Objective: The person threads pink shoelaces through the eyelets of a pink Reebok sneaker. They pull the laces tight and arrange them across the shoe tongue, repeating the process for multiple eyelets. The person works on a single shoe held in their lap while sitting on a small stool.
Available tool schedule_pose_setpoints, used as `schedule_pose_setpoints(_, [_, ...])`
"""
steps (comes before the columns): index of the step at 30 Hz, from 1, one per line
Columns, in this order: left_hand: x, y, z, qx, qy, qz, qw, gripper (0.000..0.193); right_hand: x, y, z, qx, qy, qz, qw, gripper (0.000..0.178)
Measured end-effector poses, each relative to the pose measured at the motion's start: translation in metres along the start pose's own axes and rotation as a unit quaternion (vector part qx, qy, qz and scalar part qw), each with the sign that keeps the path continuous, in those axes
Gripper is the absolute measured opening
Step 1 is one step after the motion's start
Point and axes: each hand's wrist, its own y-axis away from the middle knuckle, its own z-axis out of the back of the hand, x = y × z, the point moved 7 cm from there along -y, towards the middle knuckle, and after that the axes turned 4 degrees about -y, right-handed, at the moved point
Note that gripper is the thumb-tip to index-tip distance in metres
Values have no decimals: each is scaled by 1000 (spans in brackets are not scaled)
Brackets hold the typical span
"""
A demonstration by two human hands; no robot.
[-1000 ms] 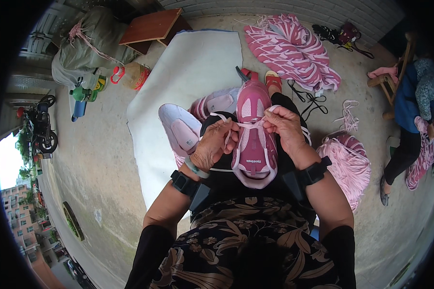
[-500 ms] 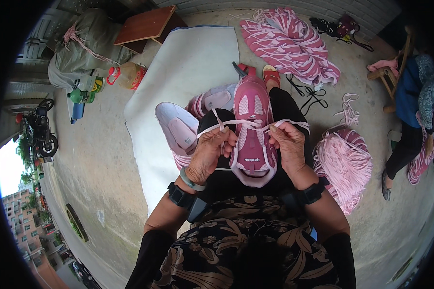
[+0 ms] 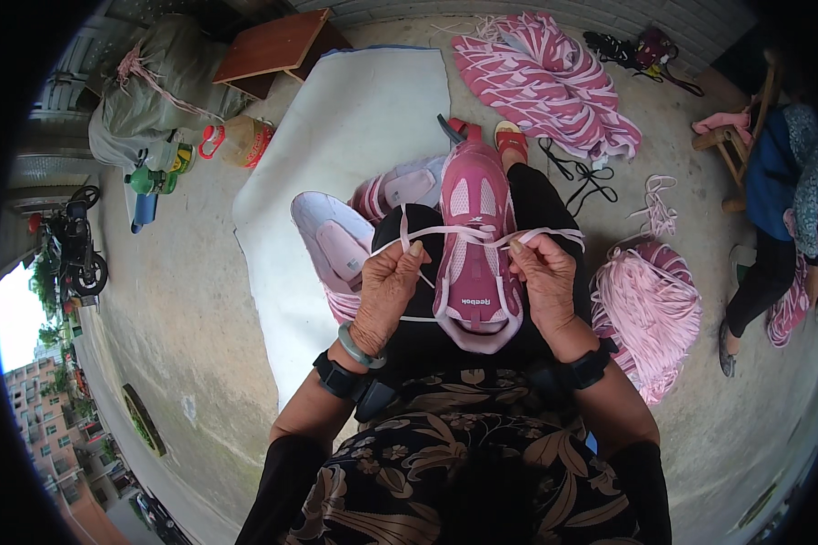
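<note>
A pink sneaker [image 3: 473,259] rests on my lap, its heel opening toward me and its toe pointing away. Pale pink laces [image 3: 466,232] cross over its tongue and stretch out to both sides. My left hand [image 3: 389,289] pinches the lace on the left of the shoe, between thumb and fingers, with a loose end standing up above it. On the right, my right hand [image 3: 545,277] pinches the other lace close to the shoe's edge, its free end trailing to the right. Two pink shoe uppers [image 3: 332,245] lie beside my left knee.
A white sheet [image 3: 286,182] covers the floor ahead and left. Bundled pink shoe uppers [image 3: 545,82] lie at the far right, and a heap of pink laces [image 3: 645,309] sits by my right knee. Plastic bottles [image 3: 241,143] stand left. Another person [image 3: 782,182] sits at the right.
My left hand has shifted slightly left and up, away from the shoe, drawing the lace outward. My right hand stays nearly in place. The other person's arm at the right has moved.
</note>
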Motion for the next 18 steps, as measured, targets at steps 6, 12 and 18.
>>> schedule_pose_setpoints(6, [13,1,-6,32,138,100,985,26,4,4,0,24,70,83,994,9])
schedule_pose_setpoints(12, [11,0,-7,25,133,95,986,18,11,-6,-1,41,191,187,963,12])
schedule_pose_setpoints(18, [8,-2,-10,42,188,60,979,7,29,-7,-19,71,300,257,916,15])
